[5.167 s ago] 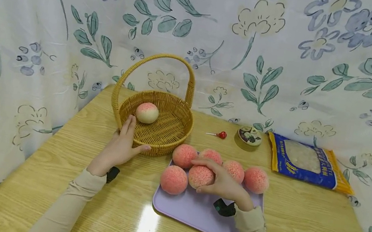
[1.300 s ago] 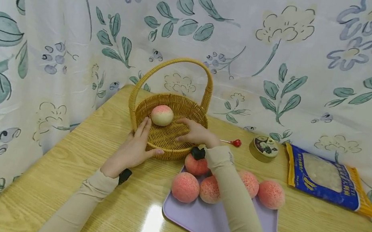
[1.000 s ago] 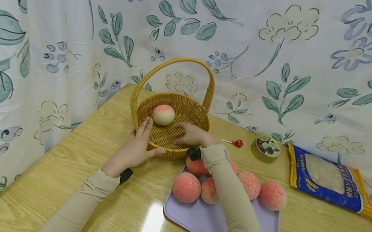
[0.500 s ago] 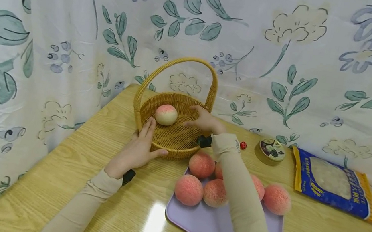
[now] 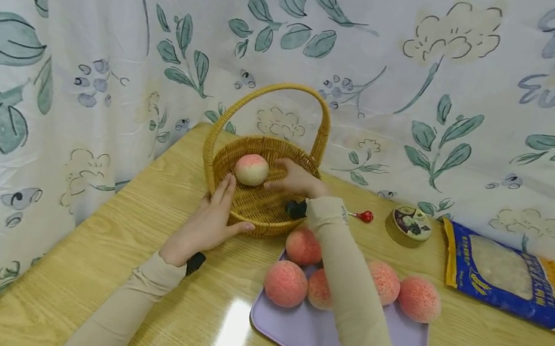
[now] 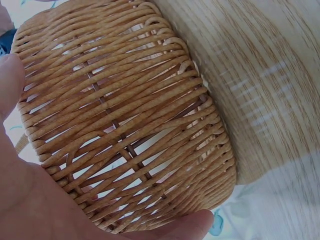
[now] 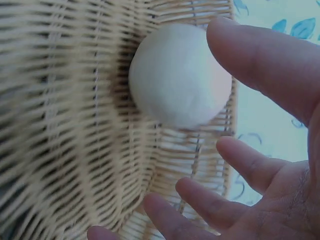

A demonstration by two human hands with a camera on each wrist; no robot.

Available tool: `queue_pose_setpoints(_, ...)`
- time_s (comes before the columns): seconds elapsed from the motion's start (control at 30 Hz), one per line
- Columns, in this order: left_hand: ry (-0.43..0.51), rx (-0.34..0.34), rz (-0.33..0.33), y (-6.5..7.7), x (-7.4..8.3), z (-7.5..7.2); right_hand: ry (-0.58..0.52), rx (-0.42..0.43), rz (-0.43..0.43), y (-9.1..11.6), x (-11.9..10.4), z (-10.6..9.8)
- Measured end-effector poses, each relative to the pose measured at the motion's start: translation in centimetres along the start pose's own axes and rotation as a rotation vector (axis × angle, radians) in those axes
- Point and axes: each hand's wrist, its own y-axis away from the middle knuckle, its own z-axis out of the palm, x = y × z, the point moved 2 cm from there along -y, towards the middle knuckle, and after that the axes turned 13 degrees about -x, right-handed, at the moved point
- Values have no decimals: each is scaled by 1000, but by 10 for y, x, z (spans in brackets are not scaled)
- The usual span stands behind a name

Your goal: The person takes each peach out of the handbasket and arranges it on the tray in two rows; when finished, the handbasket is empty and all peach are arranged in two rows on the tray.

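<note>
A yellow wicker basket with a tall arched handle stands at the back left of the table. Inside, near its left wall, lies a pink-and-white peach. My left hand rests against the basket's front-left rim, fingers straight and thumb spread along the outside. In the left wrist view, the basket's woven wall sits between thumb and finger. My right hand reaches over the basket with fingers spread, holding nothing. In the right wrist view, its thumb stands close beside the peach; whether they touch I cannot tell.
A lilac tray with several pink peaches sits in front of the basket, partly hidden by my right sleeve. Behind it are a red lollipop, a round tin and a blue-and-yellow bag. A floral curtain hangs behind.
My right hand has left a peach on the tray and come over the basket, then nearer the peach inside. My left hand stays at the rim. The head view has turned left.
</note>
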Motion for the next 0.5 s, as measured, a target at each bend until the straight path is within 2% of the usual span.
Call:
queue_pose_setpoints(0.2,-12,0,-9,1,0,-1,-35,-8,-45,-15,-10,6)
queue_pose_setpoints(0.5,-16,-12,-29,0,0,0,-110,19,-68,-34,-13,13)
